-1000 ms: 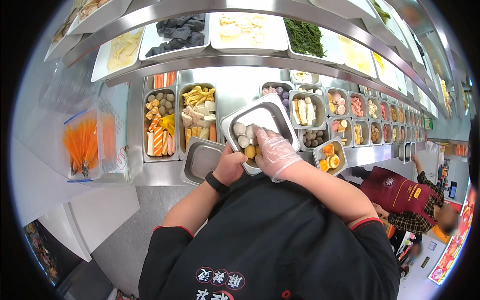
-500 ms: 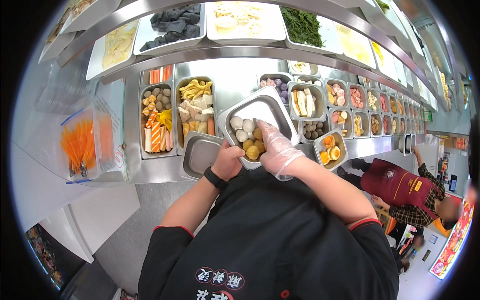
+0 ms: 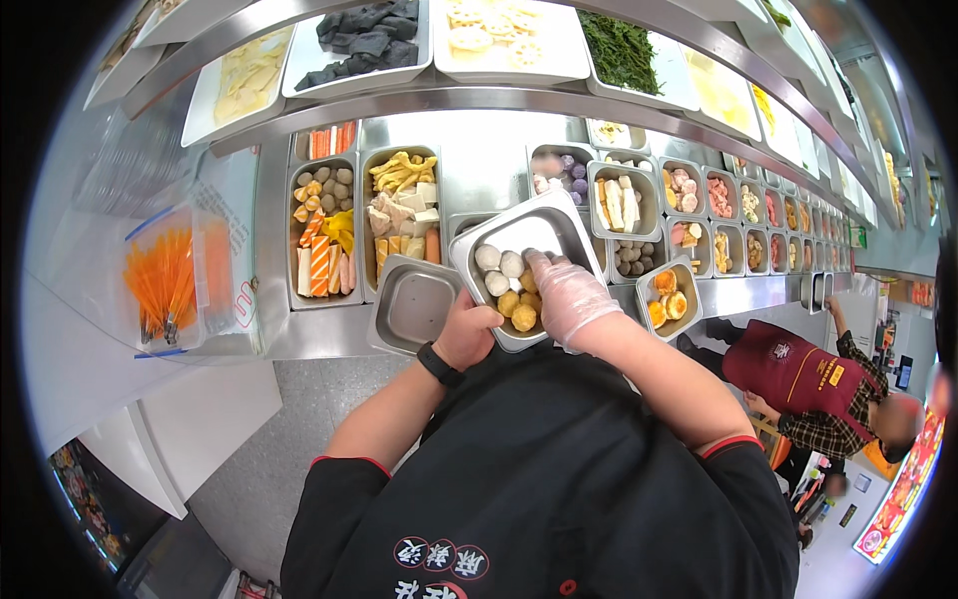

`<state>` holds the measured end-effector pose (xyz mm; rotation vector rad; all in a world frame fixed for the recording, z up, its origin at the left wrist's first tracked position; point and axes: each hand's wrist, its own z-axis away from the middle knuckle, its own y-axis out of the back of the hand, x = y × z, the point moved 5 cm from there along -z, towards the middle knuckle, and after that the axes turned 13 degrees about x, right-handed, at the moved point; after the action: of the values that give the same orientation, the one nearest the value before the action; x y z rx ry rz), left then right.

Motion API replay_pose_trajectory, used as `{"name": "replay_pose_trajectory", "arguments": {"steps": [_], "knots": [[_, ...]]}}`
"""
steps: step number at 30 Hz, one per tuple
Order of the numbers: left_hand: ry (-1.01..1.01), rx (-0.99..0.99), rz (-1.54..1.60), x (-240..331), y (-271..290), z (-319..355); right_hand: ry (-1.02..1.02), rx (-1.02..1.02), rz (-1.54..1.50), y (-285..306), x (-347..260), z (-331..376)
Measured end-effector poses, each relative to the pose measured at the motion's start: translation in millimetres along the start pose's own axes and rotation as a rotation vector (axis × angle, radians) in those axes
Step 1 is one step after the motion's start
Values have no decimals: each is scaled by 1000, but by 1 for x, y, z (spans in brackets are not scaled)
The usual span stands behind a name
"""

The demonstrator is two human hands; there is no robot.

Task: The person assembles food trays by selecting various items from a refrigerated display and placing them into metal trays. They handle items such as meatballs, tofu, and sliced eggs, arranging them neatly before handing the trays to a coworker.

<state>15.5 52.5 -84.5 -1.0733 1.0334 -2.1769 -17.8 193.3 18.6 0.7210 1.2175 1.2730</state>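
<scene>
A deep metal pan (image 3: 535, 236) is tilted in front of me over the counter edge. White balls (image 3: 499, 268) and golden-brown balls (image 3: 518, 306) sit in its near left part; the far side shows bare metal. My left hand (image 3: 469, 331) grips the pan's near left rim, thumb on top. In a clear plastic glove, my right hand (image 3: 576, 298) reaches inside the pan, its fingers bent down against the brown balls. The glove and knuckles hide whether a ball is between those fingers.
Left of the pan is an empty metal pan (image 3: 415, 307); on the right, a small pan of orange-topped rounds (image 3: 668, 299). Food pans (image 3: 402, 215) line the counter, below shelves with white trays (image 3: 359, 78). Orange sticks (image 3: 165, 275) stand far left. A co-worker (image 3: 798, 371) is at right.
My right fingers have drawn back slightly toward me and look more bent over the brown balls. The held pan has come a little nearer. The whole view has shifted slightly.
</scene>
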Motion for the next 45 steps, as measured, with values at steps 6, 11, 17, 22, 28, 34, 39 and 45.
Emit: {"name": "replay_pose_trajectory", "arguments": {"steps": [6, 11, 17, 22, 28, 34, 39, 45], "knots": [[-2, -2, 7, -5, -3, 5, 24, -30, 149, -5, -6, 2], [30, -10, -31, 5, -1, 0, 117, 307, 93, 15, -16, 20], [28, -23, -35, 8, 3, -3, 10, 267, -195, -2, -9, 13], [20, -1, 26, 2, 9, -1, -112, 209, -527, 7, 10, 10], [18, -23, 41, 4, 7, -2, 150, 177, 2, 25, -1, 12], [27, -28, 24, 3, -2, -3, 79, -31, 223, 1, -11, 2], [46, -31, 11, -4, 2, -6, 67, 93, 39, 25, -9, 1], [72, -28, -114, -12, 4, -8, 31, 31, -80, 16, -23, -28]]}}
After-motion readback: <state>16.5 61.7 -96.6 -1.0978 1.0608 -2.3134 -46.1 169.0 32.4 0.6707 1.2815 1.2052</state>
